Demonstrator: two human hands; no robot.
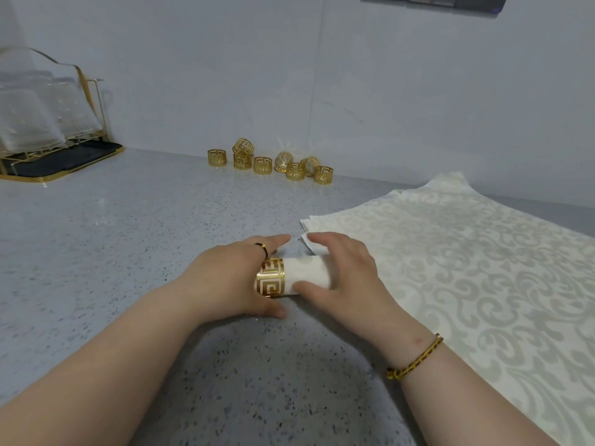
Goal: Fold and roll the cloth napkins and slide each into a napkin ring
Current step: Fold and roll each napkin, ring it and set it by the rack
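Risk building, I'm judging: left hand (225, 280) curling fingers round napkin ring (271, 277), right hand (346, 272) clamping rolled napkin (306, 271); slackening grip letting roll spring open, ring snagging edge.

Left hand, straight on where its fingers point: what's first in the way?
Most likely the right hand, gripping the roll just past the ring that the left hand holds. Depth is unclear; flat napkins lie beyond.
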